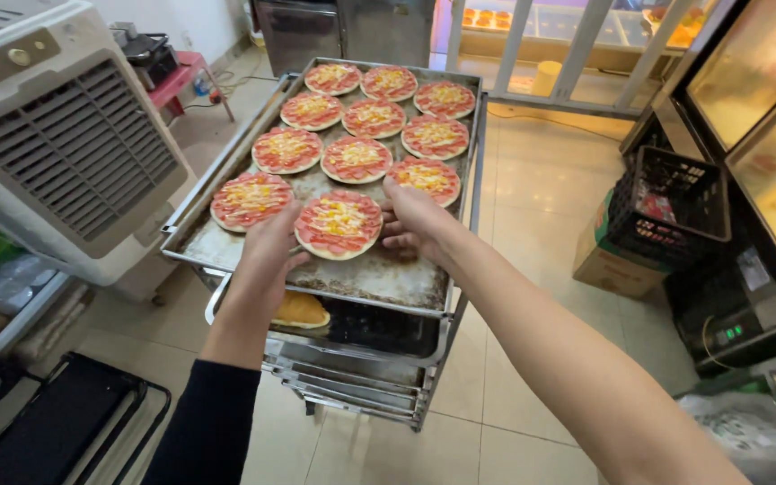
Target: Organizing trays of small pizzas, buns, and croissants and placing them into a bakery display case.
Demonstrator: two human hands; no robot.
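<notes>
A large metal baking tray [379,274] rests on top of a rack trolley and carries several small round pizzas topped with red sauce, sausage slices and cheese. The nearest pizza [339,224] sits at the tray's front. My left hand [267,256] cups its left edge and my right hand [415,220] holds its right edge, so both hands grip it just over the tray. To its left lies another pizza [250,199]. More pizzas fill the rows behind, up to the far end [388,83].
Below the top tray, a lower tray holds a baked golden bread [300,311]. A big white air cooler [60,135] stands at the left. At the right are a black crate [666,207] on a cardboard box and a glass-door oven [765,117]. Tiled floor surrounds the trolley.
</notes>
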